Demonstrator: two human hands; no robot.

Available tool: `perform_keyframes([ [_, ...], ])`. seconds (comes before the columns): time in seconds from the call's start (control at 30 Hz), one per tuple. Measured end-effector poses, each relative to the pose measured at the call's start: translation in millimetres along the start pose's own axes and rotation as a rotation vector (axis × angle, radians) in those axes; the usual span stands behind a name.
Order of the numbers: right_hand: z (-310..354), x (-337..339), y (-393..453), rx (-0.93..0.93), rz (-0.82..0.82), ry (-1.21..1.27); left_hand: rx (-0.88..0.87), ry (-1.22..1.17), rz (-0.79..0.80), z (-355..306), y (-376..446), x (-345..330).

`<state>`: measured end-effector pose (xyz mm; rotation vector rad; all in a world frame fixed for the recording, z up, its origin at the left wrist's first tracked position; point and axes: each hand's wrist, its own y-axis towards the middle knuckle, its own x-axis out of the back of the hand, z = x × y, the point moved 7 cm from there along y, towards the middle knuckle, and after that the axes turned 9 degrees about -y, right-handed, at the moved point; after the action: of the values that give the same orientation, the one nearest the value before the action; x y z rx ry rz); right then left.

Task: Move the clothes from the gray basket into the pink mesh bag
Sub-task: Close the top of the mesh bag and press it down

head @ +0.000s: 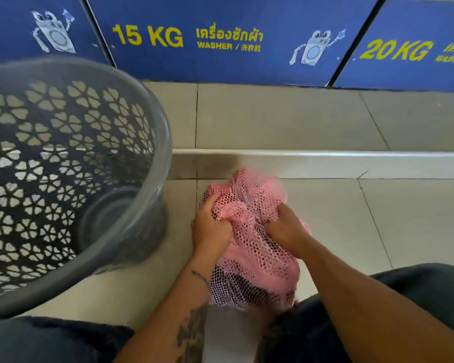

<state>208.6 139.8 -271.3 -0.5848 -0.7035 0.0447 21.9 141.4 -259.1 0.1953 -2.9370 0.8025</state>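
The pink mesh bag lies on the tiled floor between my knees, bulging with dark and pink clothes that show through the netting. My left hand clutches a bunch of the mesh on the bag's left side. My right hand grips the mesh on the right side, fingers curled into the netting. The gray basket stands to the left, tilted toward me; its round bottom is visible and no clothes show inside.
Blue washer fronts marked 15 KG and 20 KG line the back. A low white step edge crosses the floor just beyond the bag. My dark-trousered knees frame the bottom of the view.
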Motion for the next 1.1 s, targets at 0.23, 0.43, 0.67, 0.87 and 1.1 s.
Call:
perform_keyframes([
  [0.23,92,94,-60,0.362,-0.349,-0.134,-0.446,0.237,-0.048,-132,-43,5],
  [0.43,156,160,-105,0.466,-0.62,-0.48,-0.724,0.377,-0.126,-233,-92,7],
  [0.67,195,199,-109,0.543,-0.643,-0.593,-0.872,0.484,-0.161,-297,-119,4],
  [0.87,204,202,-43,0.515,-0.563,-0.505,-0.805,0.517,-0.13,-305,-47,-7],
  [1.1,240,221,77,0.476,-0.546,-0.536,-0.885,0.503,-0.166,-341,89,-28],
])
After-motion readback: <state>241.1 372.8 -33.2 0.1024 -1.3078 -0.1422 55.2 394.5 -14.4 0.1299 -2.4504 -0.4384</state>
